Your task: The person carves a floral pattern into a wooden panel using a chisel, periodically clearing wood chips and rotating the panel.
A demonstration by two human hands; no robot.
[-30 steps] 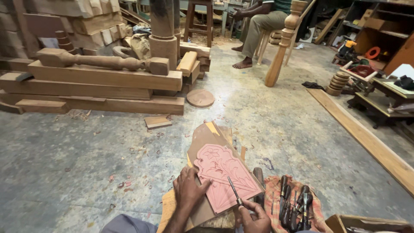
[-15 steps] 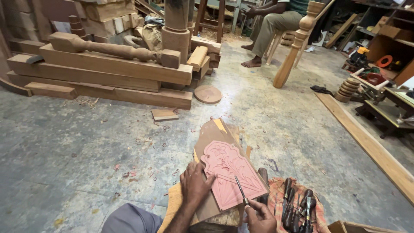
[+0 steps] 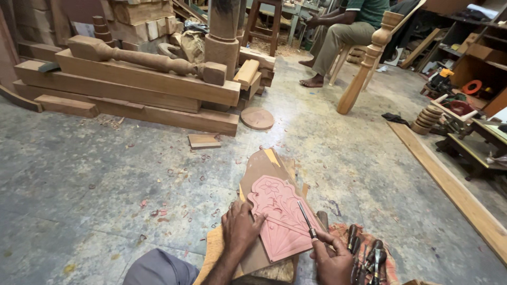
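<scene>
Two hands work one carving: the left hand presses flat, fingers spread, on the pink floral carved panel, while the right hand grips a chisel, tip on the panel. More chisels lie just right, on cloth.

The lower part of the right hand is cut off by the bottom edge, and so is the bundle of chisels beside it. The lower left corner of the carved panel is covered by the left hand. At the top edge, the seated person is cut at the chest.
</scene>
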